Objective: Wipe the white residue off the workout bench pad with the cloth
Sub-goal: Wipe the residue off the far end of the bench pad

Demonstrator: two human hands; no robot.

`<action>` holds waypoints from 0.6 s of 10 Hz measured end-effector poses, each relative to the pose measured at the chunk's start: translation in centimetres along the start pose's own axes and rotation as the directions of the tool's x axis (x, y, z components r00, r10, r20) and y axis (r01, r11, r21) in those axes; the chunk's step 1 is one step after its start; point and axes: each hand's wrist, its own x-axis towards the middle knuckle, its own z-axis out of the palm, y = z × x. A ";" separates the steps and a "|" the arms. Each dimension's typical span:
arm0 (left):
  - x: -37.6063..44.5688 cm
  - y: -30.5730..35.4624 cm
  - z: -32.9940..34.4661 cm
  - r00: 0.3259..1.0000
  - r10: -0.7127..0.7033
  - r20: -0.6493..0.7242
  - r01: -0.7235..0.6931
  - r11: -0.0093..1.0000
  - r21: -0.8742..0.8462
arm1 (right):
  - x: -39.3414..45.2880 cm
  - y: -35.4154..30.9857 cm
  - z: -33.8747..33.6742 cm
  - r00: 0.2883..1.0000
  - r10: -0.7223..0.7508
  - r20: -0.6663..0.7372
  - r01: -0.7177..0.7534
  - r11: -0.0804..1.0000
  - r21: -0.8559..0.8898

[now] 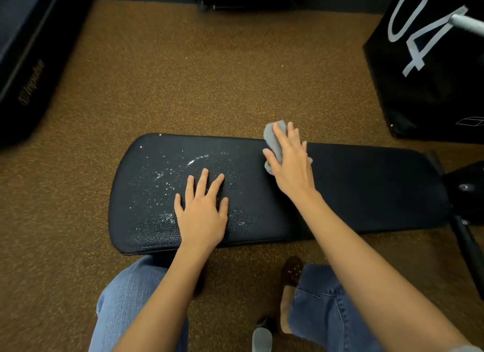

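On pad (pixel 340 189) | right hand (pixel 290 163) flat, hiding cloth (pixel 273 139) | left hand (pixel 201 210) flat, empty on residue (pixel 162 176)

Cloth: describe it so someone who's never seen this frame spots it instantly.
Start at the long black bench pad lying across the brown floor. At its far edge, right of the white residue, the right hand presses flat on the cloth. It is a small crumpled grey rag, the only pale soft thing on the pad; the left hand rests bare on the pad.

Pebbled, faintly glossy leather-like bench pad (pixel 340 184); soft matt grey cloth (pixel 273 139)
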 end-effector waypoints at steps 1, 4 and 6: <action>0.0 -0.1 0.0 1.000 -0.005 0.003 0.005 1.000 0.001 | 0.4 1.6 2.6 0.999 0.045 0.018 -0.039 0.965 -0.259; 0.1 0.0 0.2 1.000 -0.009 0.003 0.009 1.000 0.009 | 2.1 -2.6 6.0 0.984 -0.178 0.011 0.178 0.983 -0.035; 0.0 -0.1 0.1 1.000 0.002 -0.006 -0.002 1.000 0.008 | 2.2 1.7 2.9 0.965 -0.259 0.046 0.263 0.960 -0.096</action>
